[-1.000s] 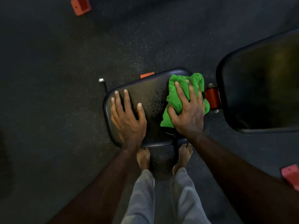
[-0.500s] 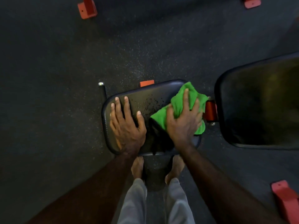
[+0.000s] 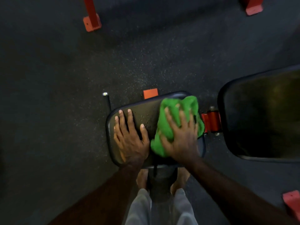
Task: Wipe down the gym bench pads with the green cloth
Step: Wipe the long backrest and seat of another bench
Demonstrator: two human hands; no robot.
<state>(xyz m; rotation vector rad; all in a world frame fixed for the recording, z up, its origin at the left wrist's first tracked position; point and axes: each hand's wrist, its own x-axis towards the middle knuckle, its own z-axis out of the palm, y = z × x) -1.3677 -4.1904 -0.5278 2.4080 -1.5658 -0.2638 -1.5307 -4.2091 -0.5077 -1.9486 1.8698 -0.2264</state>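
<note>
My right hand (image 3: 180, 137) blurred, fingers spread flat pressing the green cloth (image 3: 177, 125) on the seat pad (image 3: 146, 111), right half | my left hand (image 3: 129, 135) flat, fingers straight, on its left half, holding nothing | back pad (image 3: 263, 117) cut off at right edge | my feet partly hidden under the seat.

Bare arms, grey trousers (image 3: 162, 210), bare feet (image 3: 142, 179)

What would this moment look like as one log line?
step: wiping seat pad | right hand: pressing green cloth | left hand: flat on pad
</note>
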